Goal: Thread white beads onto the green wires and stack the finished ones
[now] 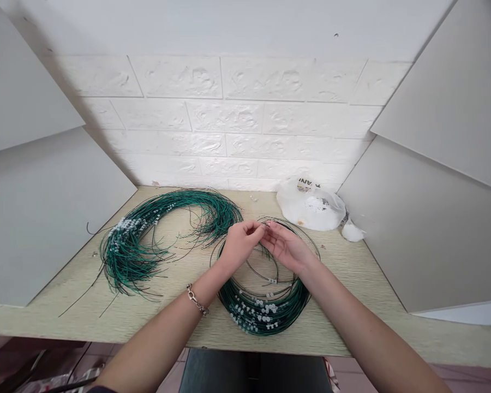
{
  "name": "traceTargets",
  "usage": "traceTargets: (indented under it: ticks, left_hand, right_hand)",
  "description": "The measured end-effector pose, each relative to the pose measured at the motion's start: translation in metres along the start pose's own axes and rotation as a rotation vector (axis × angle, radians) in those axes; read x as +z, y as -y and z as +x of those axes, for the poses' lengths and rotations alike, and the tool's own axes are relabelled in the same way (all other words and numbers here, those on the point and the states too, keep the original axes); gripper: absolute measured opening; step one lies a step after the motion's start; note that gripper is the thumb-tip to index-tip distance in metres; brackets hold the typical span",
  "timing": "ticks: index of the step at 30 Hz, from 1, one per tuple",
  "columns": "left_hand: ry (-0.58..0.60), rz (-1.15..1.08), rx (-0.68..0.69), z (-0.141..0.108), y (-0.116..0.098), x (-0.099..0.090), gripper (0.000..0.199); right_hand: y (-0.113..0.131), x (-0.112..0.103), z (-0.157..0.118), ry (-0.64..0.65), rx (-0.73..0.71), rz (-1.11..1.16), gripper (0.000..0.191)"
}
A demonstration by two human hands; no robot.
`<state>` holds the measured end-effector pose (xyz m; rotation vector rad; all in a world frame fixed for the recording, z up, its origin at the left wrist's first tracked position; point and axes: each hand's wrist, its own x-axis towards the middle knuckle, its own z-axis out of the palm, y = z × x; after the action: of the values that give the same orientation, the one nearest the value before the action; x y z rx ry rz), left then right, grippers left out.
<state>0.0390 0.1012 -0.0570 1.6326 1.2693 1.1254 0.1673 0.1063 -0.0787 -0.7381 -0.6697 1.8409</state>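
Note:
My left hand (240,240) and my right hand (285,246) meet above the far side of a coil of thin green and black wires (258,322). Both pinch at the same spot, thumb against fingers, on what looks like the end of a thin dark wire. The exact piece between the fingertips is too small to make out. Small clear-white plastic beads (265,316) sit on the coil's near side. One thin loop inside it carries white beads (272,281) as well. To the left lies a curved bundle of loose green and black wires (184,201), with frayed-out ends.
A white plastic bag (311,210) holding white pieces rests at the back right, beside a small white knotted bundle (352,231). Grey panels (49,218) wall in the left and right of the wooden table (393,327); a white brick-pattern wall (245,120) stands behind.

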Motion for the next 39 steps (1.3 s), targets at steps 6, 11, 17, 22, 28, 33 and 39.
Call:
traceTargets:
  ticks: [6,11,17,22,28,33,39]
  left_hand:
    - [-0.01,0.016,-0.004,0.0002,-0.0002,0.0004,0.023]
    - [-0.017,0.039,-0.018,0.0003,-0.002,0.0,0.023]
    - [-0.013,0.031,-0.018,0.0012,-0.0007,-0.0006,0.023]
    - [-0.006,0.053,-0.007,0.0007,-0.0008,-0.0007,0.024]
    - [0.034,0.079,-0.001,0.0002,-0.0033,-0.0009,0.024]
    - [0.062,0.063,0.004,0.0003,-0.0042,-0.0014,0.029]
    - [0.094,0.033,0.008,0.0044,0.0021,-0.0024,0.03]
  right_hand:
    - [0.0,0.0008,0.001,-0.012,-0.075,-0.067,0.011]
    - [0.0007,0.0029,0.0001,-0.071,-0.186,-0.147,0.015]
    - [-0.0008,0.0023,0.0011,-0.047,-0.155,-0.105,0.018]
    - [-0.0017,0.0016,0.0014,-0.02,-0.136,-0.093,0.014]
    - [0.0029,-0.0014,0.001,-0.008,-0.098,-0.125,0.014]
    - [0.006,-0.0024,0.0002,-0.012,-0.126,-0.257,0.015]
    - [0.004,-0.0011,0.0001,-0.013,-0.224,-0.502,0.019]
